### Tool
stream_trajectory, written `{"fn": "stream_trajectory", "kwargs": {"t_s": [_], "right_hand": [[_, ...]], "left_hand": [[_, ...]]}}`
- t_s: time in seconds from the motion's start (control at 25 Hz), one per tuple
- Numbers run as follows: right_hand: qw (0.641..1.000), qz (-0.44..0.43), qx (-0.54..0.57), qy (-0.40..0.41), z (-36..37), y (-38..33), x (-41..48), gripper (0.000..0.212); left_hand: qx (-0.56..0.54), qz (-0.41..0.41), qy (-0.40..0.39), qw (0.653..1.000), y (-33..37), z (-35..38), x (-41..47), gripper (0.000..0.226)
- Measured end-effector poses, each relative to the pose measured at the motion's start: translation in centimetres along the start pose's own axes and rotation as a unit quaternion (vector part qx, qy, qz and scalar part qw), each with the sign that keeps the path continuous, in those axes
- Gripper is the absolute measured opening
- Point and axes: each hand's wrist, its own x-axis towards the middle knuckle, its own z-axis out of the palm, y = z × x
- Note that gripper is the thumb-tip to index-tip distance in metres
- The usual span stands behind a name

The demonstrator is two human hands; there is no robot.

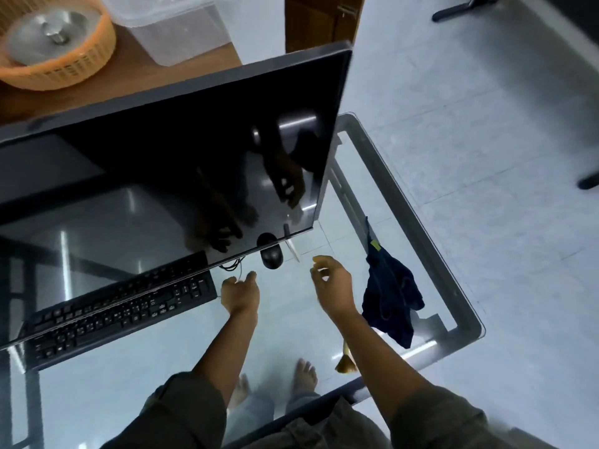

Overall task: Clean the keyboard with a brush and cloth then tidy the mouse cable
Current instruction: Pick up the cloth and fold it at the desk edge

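A black keyboard lies on the glass desk under the front edge of the monitor. The black mouse sits just right of it, its thin cable bunched below the monitor edge. My left hand is near that cable, thumb and fingers pinched; a thin line seems to run into them. My right hand hovers to the right of the mouse with fingers loosely curled and nothing in them. A dark blue cloth lies crumpled at the right. A brush lies near the front edge, partly hidden by my right forearm.
A large dark monitor leans over the keyboard. The glass desk has a grey metal frame. A white stick-like item lies right of the mouse. An orange basket and a clear plastic box stand on a wooden surface behind.
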Motion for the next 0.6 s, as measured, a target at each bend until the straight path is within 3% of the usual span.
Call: {"fn": "stream_trajectory", "kwargs": {"t_s": [0.08,0.2,0.28,0.4,0.52,0.6], "right_hand": [[0.997,-0.003,-0.003,0.074,-3.8,1.7,-1.2,0.02],[0.978,0.065,-0.019,0.195,-9.2,4.3,-2.9,0.027],[0.976,0.114,-0.049,0.181,-11.8,6.6,-3.6,0.035],[0.984,0.106,-0.124,0.071,-13.0,8.7,-4.4,0.05],[0.986,0.084,-0.133,0.05,-13.2,8.9,-5.1,0.058],[0.983,0.074,-0.162,0.035,-13.2,9.0,-5.6,0.066]], "left_hand": [[0.058,0.093,-0.035,0.993,-0.1,1.1,-3.8,0.035],[0.123,0.221,-0.15,0.956,-0.2,3.9,-8.2,0.018],[0.187,0.291,-0.238,0.908,-0.4,6.5,-10.5,0.014],[0.307,0.415,-0.332,0.789,-0.9,9.5,-12.5,0.032],[0.427,0.523,-0.349,0.65,-1.2,11.8,-13.1,0.063],[0.472,0.551,-0.334,0.602,-0.9,13.2,-13.1,0.07]]}}
